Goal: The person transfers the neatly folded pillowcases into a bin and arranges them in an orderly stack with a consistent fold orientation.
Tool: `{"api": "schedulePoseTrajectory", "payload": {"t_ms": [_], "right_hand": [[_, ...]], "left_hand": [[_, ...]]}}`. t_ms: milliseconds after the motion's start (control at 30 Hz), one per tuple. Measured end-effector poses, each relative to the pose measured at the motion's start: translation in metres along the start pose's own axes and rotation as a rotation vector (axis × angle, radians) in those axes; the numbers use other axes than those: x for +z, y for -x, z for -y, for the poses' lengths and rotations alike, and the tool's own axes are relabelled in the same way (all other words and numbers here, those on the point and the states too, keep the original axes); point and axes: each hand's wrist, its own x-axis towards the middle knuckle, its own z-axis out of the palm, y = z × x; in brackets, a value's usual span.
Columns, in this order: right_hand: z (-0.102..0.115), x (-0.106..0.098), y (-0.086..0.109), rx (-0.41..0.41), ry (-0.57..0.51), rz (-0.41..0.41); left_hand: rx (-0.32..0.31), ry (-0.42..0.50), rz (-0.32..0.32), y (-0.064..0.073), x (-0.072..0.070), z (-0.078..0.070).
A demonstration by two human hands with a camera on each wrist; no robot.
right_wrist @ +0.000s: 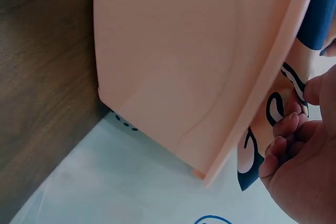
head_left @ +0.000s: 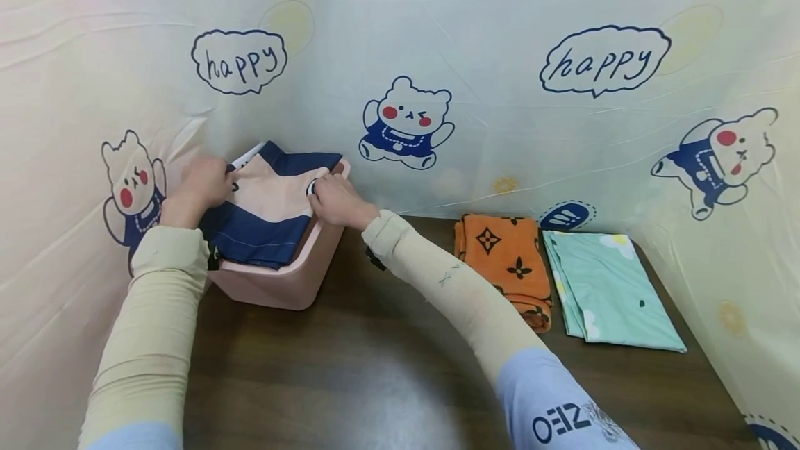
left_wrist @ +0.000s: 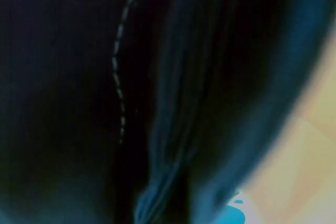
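Note:
A folded navy-and-pink cloth (head_left: 275, 189) lies in the top of a pink bin (head_left: 325, 248). My left hand (head_left: 203, 189) grips the cloth's left edge; in the left wrist view dark folds of fabric (left_wrist: 173, 87) fill most of the picture and hide the fingers. On the opposite side my right hand (head_left: 340, 201) pinches the right edge near the bin's rim. Seen from the right wrist, the thumb and curled fingers of that hand (right_wrist: 304, 150) hold a black-printed part of the cloth (right_wrist: 275, 108), just outside the bin wall (right_wrist: 173, 51).
To the right on the brown table (head_left: 375, 367) lie a folded orange blanket (head_left: 506, 255) with black motifs and a folded mint-green cloth (head_left: 619, 290). A pale printed curtain (head_left: 487, 103) hangs behind and along both sides, close to the bin.

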Motion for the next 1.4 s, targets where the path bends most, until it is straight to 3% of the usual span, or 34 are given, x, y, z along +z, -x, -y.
{"api": "schedulePoseTrajectory", "payload": {"t_ms": [433,767,1233,1400], "right_hand": [[-0.005,0.009,-0.007,0.044,0.034,0.035],[-0.005,0.013,-0.012,0.028,0.047,0.078],[-0.002,0.015,-0.012,0.017,0.068,0.099],[-0.003,0.017,-0.011,0.021,0.028,0.054]], "left_hand": [[-0.032,0.019,0.059,-0.004,-0.002,-0.001],[0.052,-0.038,0.153,-0.01,0.0,0.001],[0.005,-0.008,0.233,-0.01,-0.001,-0.003],[0.004,0.044,0.236,-0.006,-0.001,-0.004]]}}
